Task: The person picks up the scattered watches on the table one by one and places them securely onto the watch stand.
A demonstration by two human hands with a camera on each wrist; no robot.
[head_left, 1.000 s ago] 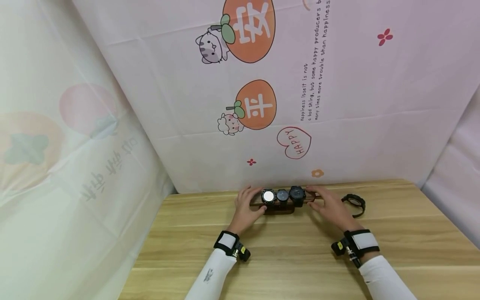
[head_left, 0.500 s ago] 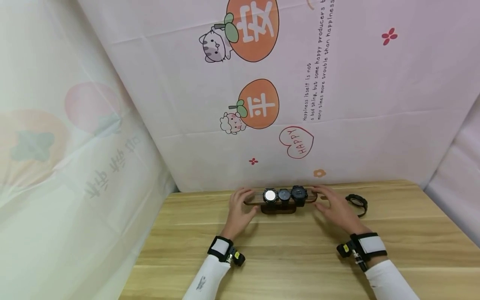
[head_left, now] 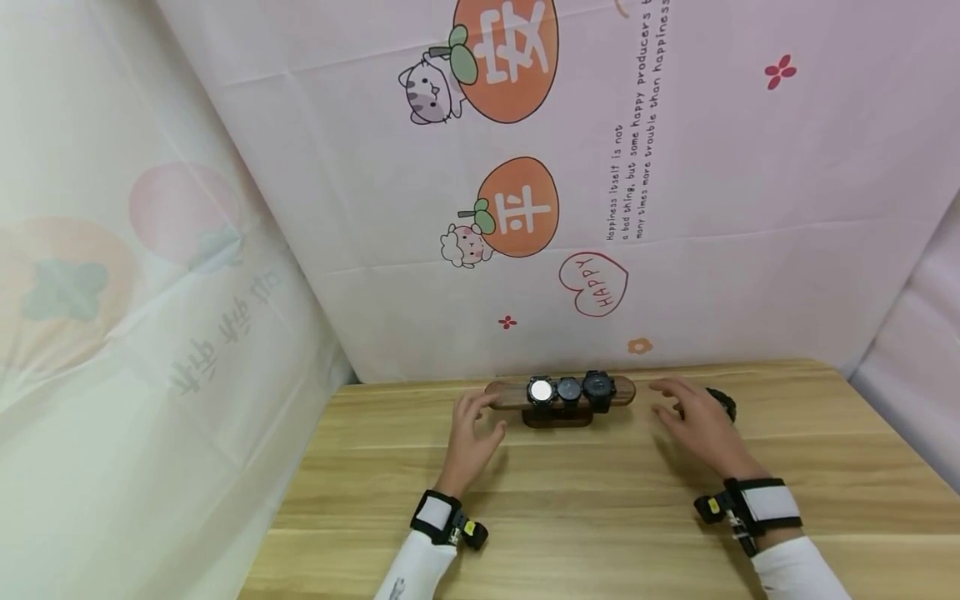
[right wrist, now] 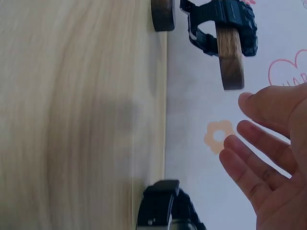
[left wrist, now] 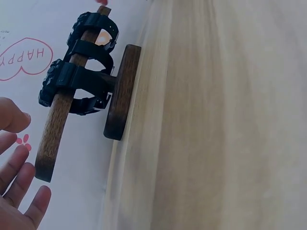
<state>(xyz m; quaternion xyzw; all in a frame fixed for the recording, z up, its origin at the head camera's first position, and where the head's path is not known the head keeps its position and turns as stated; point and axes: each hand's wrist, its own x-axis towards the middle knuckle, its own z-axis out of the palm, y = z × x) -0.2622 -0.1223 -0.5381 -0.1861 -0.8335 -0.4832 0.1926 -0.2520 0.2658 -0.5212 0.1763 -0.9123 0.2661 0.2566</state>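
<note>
A dark wooden watch stand (head_left: 510,395) stands at the back of the table, its bar raised above an oblong base (head_left: 557,422). Three black watches are strapped round the bar: a bright-faced one (head_left: 540,391), a smaller one (head_left: 568,389) and a bulky one (head_left: 599,387). My left hand (head_left: 467,446) has its fingers spread and loosely bent, fingertips right at the bar's left end; it grips nothing. Off the bar's right end, my right hand (head_left: 705,432) hovers with relaxed fingers and holds nothing. Behind it, partly hidden, lies another black watch (head_left: 723,402).
The wooden table (head_left: 555,508) ends at a white printed cloth (head_left: 705,275) hanging behind the stand. More cloth (head_left: 150,400) hangs along the left side. Each wrist carries a strapped camera, such as the left one (head_left: 474,533).
Both hands have let go of the stand's ends and drawn apart, the left one left and toward me, the right one rightward. The right hand now covers part of the loose watch.
</note>
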